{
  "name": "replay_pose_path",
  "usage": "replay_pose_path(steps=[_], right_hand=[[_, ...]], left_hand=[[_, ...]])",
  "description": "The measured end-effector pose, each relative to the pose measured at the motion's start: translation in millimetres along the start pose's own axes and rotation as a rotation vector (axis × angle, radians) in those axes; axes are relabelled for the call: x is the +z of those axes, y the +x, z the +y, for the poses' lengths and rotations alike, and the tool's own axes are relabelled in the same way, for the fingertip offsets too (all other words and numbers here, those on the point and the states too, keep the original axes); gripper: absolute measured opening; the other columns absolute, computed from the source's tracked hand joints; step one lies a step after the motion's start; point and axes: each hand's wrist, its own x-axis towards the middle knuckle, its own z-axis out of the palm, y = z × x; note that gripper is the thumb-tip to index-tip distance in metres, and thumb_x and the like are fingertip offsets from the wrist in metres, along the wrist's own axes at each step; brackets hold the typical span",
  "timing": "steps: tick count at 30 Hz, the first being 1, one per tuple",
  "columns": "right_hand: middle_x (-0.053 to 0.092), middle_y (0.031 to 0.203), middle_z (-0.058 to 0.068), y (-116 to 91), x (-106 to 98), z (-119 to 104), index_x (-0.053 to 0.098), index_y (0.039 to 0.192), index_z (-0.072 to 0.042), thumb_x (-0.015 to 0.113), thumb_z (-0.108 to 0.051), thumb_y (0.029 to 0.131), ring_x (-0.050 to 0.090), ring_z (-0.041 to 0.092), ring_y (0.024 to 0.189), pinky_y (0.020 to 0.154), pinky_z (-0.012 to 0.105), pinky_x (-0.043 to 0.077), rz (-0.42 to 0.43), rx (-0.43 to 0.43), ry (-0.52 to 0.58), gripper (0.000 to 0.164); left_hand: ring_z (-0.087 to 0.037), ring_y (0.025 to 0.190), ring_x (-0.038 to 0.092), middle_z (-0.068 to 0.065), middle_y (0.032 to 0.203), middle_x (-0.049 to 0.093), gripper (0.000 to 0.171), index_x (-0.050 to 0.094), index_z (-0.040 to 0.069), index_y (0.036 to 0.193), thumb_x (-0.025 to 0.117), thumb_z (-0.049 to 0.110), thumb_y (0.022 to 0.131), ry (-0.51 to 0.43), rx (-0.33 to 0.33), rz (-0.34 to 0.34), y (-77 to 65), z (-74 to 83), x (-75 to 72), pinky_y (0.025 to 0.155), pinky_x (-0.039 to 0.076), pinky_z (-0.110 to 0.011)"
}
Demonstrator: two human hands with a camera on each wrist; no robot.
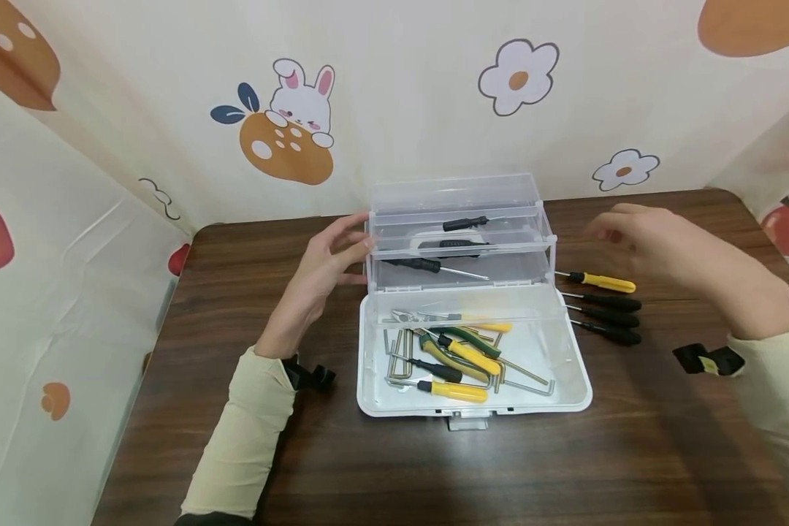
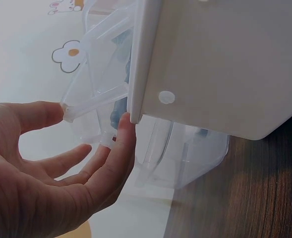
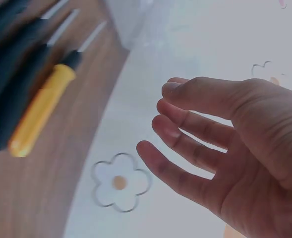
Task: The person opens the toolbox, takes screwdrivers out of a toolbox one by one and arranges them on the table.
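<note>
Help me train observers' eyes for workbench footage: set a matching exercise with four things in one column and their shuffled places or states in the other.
Column one
1. Left hand
2. Right hand
3. Green-handled pliers
4. Three black-handled screwdrivers

Column two
A. Among hex keys in the white base
B. Raised, holding nothing
C. In a row on the wooden table
D. Touching the side of the toolbox

Pairs: 1-D, 2-B, 3-A, 4-C.

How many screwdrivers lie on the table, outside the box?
4, right of the box: a yellow screwdriver farthest back; then black screwdriver, second black one, third black one nearest. More may be hidden.
</note>
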Motion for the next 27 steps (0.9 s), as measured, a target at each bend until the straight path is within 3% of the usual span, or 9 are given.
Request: replay_pose_path(steps=[9, 18, 27], right_hand=[[0.071, 0.107, 0.009, 27, -27, -38, 0.074, 0.115, -0.009, 0.067, 0.003, 0.097, 0.066, 0.025, 0.092, 0.08, 0.049, 0.057, 0.068, -0.104, -0.022, 0.023], [0.068, 0.115, 0.011, 55, -44, -90, 0.072, 0.121, -0.011, 0.072, 0.001, 0.094, 0.065, 0.023, 0.089, 0.076, 0.043, 0.058, 0.015, -0.178, -0.021, 0.029], [0.07, 0.119, 0.008, 82, -41, -129, 0.073, 0.12, -0.011, 0.07, 0.0, 0.096, 0.068, 0.026, 0.101, 0.087, 0.045, 0.061, -0.074, -0.245, 0.011, 0.026]], left_hand=[[-0.029, 0.111, 0.067, -0.021, 0.141, 0.06, 0.052, 0.049, 0.018, 0.155, 0.062, 0.023, 0.105, 0.02, -0.002, 0.005, -0.4, -0.4, -1.3, 0.082, 0.067, -0.04], [-0.028, 0.114, 0.066, -0.021, 0.141, 0.06, 0.052, 0.049, 0.018, 0.155, 0.062, 0.022, 0.105, 0.011, -0.006, 0.005, -1.3, 1.4, -0.7, 0.082, 0.067, -0.04], [-0.031, 0.114, 0.067, -0.021, 0.142, 0.059, 0.052, 0.049, 0.018, 0.155, 0.061, 0.021, 0.105, 0.019, -0.004, 0.002, -0.9, 1.0, -0.3, 0.082, 0.067, -0.04]])
